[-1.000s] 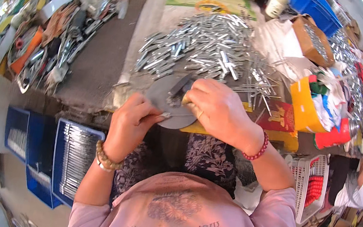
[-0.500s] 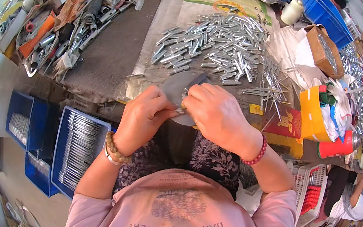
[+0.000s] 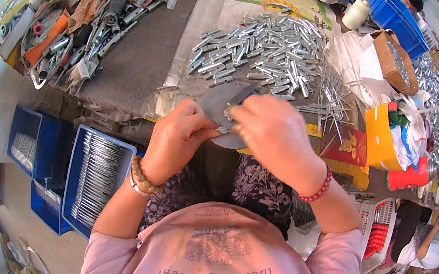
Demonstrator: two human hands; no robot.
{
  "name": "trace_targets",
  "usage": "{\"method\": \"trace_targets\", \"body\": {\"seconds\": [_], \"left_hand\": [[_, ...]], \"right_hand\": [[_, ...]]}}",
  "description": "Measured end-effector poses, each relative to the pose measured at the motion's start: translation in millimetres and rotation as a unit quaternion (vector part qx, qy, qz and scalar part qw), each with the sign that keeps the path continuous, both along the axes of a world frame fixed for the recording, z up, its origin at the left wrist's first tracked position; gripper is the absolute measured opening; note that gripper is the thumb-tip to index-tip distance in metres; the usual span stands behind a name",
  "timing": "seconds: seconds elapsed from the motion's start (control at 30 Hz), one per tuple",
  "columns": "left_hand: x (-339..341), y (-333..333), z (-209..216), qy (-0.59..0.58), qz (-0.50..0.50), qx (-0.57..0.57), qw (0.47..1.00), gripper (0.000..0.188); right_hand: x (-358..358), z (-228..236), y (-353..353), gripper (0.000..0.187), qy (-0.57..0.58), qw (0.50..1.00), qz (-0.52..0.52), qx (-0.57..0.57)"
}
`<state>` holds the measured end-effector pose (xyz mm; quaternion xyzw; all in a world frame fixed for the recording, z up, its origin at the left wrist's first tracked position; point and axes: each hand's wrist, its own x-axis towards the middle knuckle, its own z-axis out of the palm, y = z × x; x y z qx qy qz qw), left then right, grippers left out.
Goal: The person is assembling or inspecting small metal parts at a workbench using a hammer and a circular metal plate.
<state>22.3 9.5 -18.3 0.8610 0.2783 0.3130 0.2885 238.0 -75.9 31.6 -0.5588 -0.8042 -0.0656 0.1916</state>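
At the near edge of the grey disc [image 3: 215, 101], the left hand [image 3: 178, 137] has thumb and forefinger pinched together on a small silvery piece [image 3: 223, 130]. The blurred right hand [image 3: 280, 135] is over the disc's right side, fingers curled, though I cannot tell how tightly they close or what they hold. Beyond the disc spreads a heap of metal pieces [image 3: 270, 50]; left of and below it stands a blue bin [image 3: 74, 171].

One head-worn fisheye view, steeply downward from close above the hands [image 3: 180, 141], workbench [image 3: 140, 55] beyond.
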Motion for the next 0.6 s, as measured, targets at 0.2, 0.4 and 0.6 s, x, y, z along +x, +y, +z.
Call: {"method": "trace_targets", "body": {"seconds": [0.2,0.4,0.6], "left_hand": [[0.6,-1.2,-0.2,-0.023,-0.006,-0.013,1.0,0.017],[-0.7,-0.9,-1.8,-0.015,0.0,-0.01,1.0,0.019],[-0.5,0.0,-3.0,-0.033,-0.009,-0.016,0.999,0.017]], "right_hand": [[29.8,-24.3,-23.1,0.034,0.063,0.986,-0.15,-0.032],[12.2,-21.4,-48.0,0.041,0.213,0.963,-0.167,-0.018],[-1.2,-24.3,-64.0,0.044,0.13,0.98,-0.08,0.127]]}}
